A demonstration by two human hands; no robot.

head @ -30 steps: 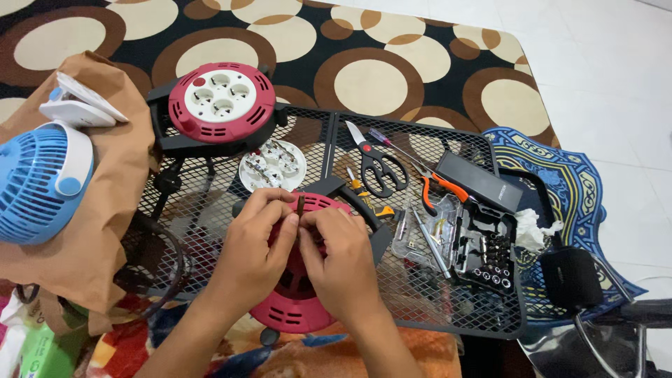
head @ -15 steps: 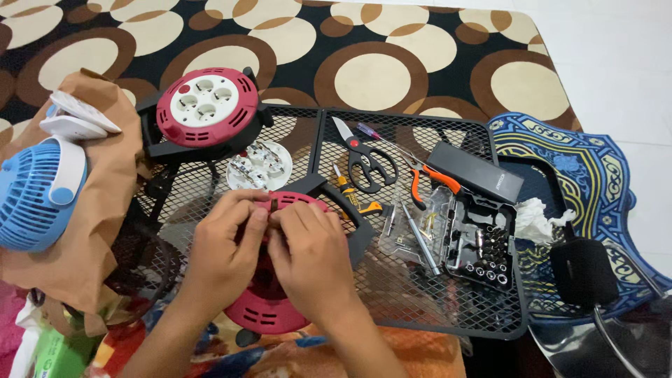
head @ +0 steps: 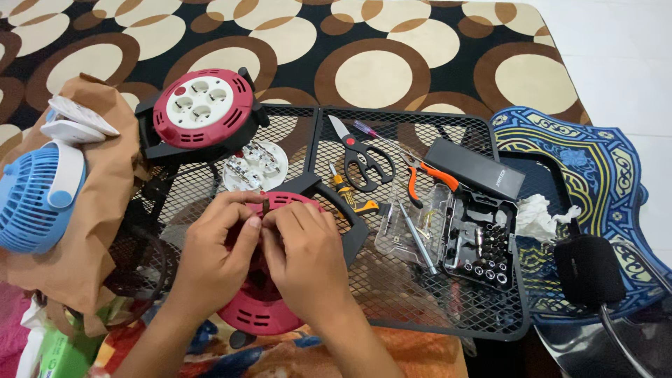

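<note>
Both hands close together over the red cable reel [head: 262, 308], which lies flat on the black mesh table [head: 434, 308] right in front of the person. The left hand [head: 213, 259] and right hand [head: 308, 262] meet at the reel's upper edge, fingertips clenched on a small dark piece [head: 266, 208] that stands up between them; what it is cannot be made out. The reel looks like hard moulded plastic, rigid and fairly light with its core opened, smooth enough to slide on the mesh, so it is best steadied by its thick rim or black frame arm [head: 343, 210] rather than the thin centre. The pinched piece is tiny and probably easy to drop through the mesh, suiting a fingertip hold only. Just beyond the grip lies a round white socket plate [head: 255, 166] with metal contacts, likely delicate. Farther up and left of the grip stands a second reel [head: 199, 108], complete, red face in a black frame. To the right of the grip lie a yellow-handled tool [head: 353, 199], black scissors [head: 364, 157], orange-handled pliers [head: 427, 175] and an open bit case [head: 483, 241] of small steel parts. Far left, a blue fan [head: 35, 196] rests on brown paper [head: 98, 210]; a patterned carpet [head: 378, 63] lies underneath.
</note>
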